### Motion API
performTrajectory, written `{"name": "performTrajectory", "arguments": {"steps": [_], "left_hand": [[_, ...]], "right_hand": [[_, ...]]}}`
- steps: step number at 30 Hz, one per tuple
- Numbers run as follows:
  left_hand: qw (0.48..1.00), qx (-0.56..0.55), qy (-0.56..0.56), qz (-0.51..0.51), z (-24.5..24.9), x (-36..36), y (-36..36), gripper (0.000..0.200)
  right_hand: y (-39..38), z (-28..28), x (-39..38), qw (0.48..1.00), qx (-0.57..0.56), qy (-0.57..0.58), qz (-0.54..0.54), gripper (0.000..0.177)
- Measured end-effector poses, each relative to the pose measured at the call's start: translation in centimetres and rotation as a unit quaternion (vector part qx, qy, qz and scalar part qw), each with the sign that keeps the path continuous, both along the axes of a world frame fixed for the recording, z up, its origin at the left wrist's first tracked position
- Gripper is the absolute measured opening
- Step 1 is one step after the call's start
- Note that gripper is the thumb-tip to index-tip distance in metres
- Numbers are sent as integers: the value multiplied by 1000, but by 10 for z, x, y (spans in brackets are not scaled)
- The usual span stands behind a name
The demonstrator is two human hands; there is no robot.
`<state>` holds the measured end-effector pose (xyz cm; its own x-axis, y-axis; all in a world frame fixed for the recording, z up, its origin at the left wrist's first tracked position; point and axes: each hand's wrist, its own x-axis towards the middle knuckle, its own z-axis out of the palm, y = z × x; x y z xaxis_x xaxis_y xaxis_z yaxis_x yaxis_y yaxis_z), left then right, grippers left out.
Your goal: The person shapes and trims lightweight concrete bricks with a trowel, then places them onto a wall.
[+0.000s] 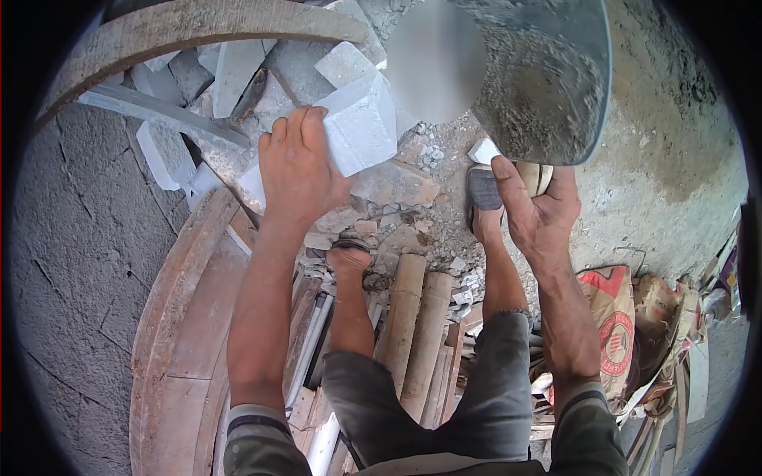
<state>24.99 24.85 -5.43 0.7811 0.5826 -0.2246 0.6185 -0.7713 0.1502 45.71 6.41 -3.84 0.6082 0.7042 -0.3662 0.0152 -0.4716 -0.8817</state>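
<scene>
My left hand (298, 170) is closed on a light grey block (361, 123), its fingers over the block's near left side. The block is tilted above broken pieces of similar pale material. On the right, my right hand (544, 206) is closed around the pale, rounded handle (536, 178) of a wide grey scoop-like tool (548, 103). Gritty cement-like residue coats the tool's face, and its far end runs out of view at the top. A round blurred patch covers the area between the block and the tool, hiding what is there.
A curved wooden piece (206, 24) arches over rubble (230, 79) at upper left. Another curved wooden form (171, 349) stands at lower left. Between my legs lie round poles (409, 317) and boards. A printed paper sack (611, 325) and scraps sit at right, near a stained wall.
</scene>
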Motion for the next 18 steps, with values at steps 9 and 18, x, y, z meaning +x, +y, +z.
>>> {"name": "performTrajectory", "arguments": {"steps": [9,18], "left_hand": [[1000,-25,-15,-1,8,12,16,69],[999,-37,-12,0,10,15,22,67]], "right_hand": [[13,16,22,995,-90,10,41,29],[2,-17,24,966,-139,-76,203,28]]}}
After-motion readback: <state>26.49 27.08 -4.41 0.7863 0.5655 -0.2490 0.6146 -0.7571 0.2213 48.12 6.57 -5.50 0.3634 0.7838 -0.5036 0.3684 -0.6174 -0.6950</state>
